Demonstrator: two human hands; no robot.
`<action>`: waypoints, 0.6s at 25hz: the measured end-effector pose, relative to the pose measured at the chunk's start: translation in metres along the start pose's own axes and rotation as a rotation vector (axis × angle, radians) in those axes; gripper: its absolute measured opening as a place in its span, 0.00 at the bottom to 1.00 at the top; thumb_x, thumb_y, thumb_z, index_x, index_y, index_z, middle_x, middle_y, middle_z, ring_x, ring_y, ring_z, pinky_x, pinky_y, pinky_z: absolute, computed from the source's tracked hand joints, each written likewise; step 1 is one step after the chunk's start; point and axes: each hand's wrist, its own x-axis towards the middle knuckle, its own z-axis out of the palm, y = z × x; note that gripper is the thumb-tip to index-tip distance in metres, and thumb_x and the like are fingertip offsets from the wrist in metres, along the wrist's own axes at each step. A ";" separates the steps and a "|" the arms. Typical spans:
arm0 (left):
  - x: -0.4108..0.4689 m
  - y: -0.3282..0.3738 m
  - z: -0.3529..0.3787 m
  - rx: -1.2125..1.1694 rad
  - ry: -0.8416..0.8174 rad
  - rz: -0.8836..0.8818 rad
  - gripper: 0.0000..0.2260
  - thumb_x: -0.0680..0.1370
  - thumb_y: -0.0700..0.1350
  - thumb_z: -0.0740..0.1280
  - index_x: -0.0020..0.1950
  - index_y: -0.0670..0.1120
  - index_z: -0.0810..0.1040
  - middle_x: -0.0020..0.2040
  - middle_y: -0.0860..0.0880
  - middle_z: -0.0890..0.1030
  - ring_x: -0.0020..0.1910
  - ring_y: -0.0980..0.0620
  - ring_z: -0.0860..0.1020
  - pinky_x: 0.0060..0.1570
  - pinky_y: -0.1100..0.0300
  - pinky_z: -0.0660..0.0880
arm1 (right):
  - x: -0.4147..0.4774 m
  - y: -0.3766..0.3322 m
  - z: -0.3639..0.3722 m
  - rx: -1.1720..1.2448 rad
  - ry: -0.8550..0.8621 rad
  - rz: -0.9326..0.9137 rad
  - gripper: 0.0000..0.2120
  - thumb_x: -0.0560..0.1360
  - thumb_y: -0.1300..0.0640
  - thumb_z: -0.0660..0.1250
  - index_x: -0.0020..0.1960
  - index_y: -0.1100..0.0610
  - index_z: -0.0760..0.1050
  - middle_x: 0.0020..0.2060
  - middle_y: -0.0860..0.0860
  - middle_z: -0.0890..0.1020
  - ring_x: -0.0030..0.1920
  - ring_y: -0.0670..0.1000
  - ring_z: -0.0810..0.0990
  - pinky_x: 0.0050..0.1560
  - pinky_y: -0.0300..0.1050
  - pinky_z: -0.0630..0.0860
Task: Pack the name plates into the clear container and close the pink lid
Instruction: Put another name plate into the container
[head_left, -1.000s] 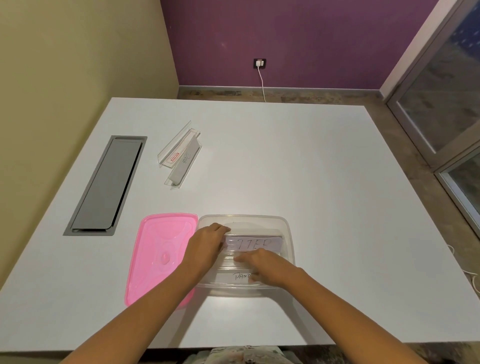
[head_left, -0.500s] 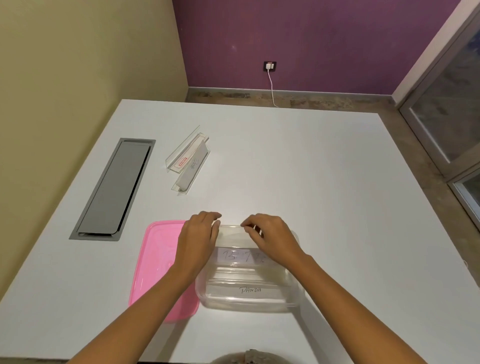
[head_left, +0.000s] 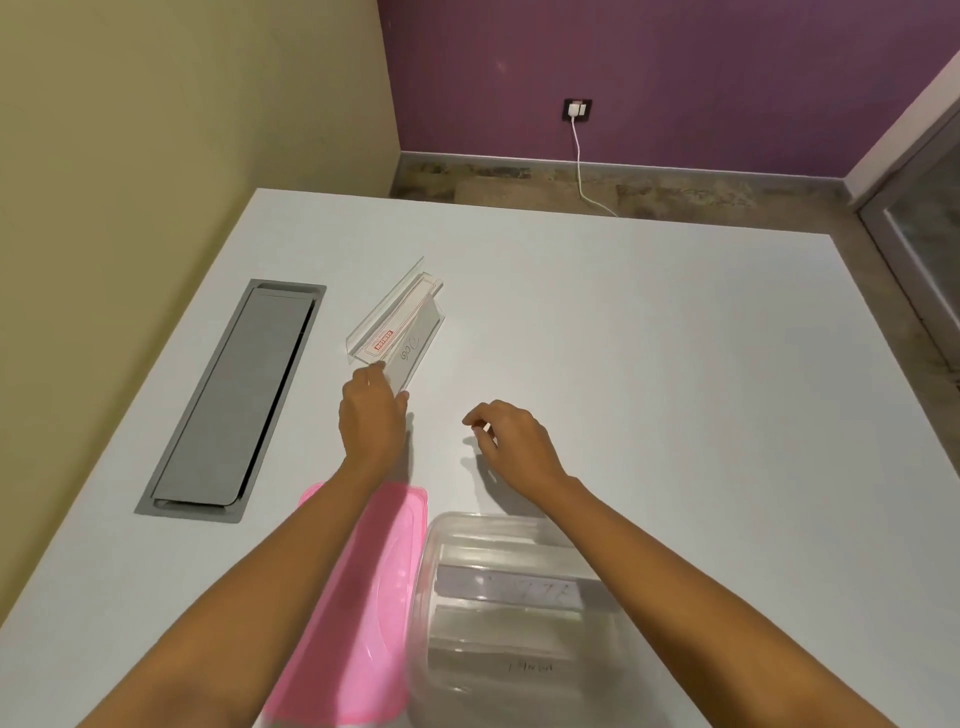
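Table (head_left: 649, 338): white, with grey hatch (head_left: 234, 400) set in at far left. Container (head_left: 519, 613): near edge, right of centre, open, holding at least two plates (head_left: 509, 592) laid flat, one with blurred writing, one lower with a small label. Lid (head_left: 363, 597): pink, flat on table, touching container's left side, partly under left forearm. Loose plates (head_left: 400, 327): two clear ones, overlapped, far left of centre, well apart from container.

Change noted: both hands out of container, where half a second ago they pressed a plate down; now reached to the far side. Meaning, as judged: that plate seated; fetch of remaining pair begun.

Left hand (head_left: 371, 415): fingers closed on near end of nearer loose plate, thumb at its right edge; lift not yet evident. Right hand (head_left: 511, 441): empty, fingers loosely curled, thumb and forefinger nearly together, just above table, between container and loose plates.

Outstanding: two plates to pack, lid to close.
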 end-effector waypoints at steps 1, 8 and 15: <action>0.013 0.000 0.004 0.021 -0.029 -0.028 0.23 0.74 0.40 0.69 0.67 0.38 0.67 0.60 0.36 0.74 0.58 0.36 0.73 0.54 0.45 0.72 | 0.011 0.002 0.004 0.005 -0.010 0.005 0.11 0.77 0.62 0.59 0.57 0.54 0.76 0.51 0.50 0.81 0.50 0.51 0.79 0.47 0.47 0.75; 0.048 0.006 0.025 -0.017 -0.074 -0.196 0.13 0.75 0.33 0.62 0.59 0.38 0.72 0.53 0.36 0.78 0.50 0.36 0.77 0.42 0.49 0.73 | 0.061 0.013 0.022 0.053 -0.040 0.079 0.12 0.77 0.61 0.60 0.59 0.54 0.74 0.53 0.51 0.80 0.51 0.52 0.78 0.50 0.49 0.76; 0.033 0.017 0.025 -0.413 -0.150 -0.333 0.05 0.72 0.37 0.68 0.47 0.41 0.78 0.45 0.40 0.81 0.47 0.39 0.78 0.44 0.56 0.72 | 0.070 0.004 0.019 0.473 0.001 0.306 0.26 0.74 0.49 0.68 0.69 0.54 0.64 0.58 0.53 0.74 0.50 0.50 0.76 0.54 0.45 0.74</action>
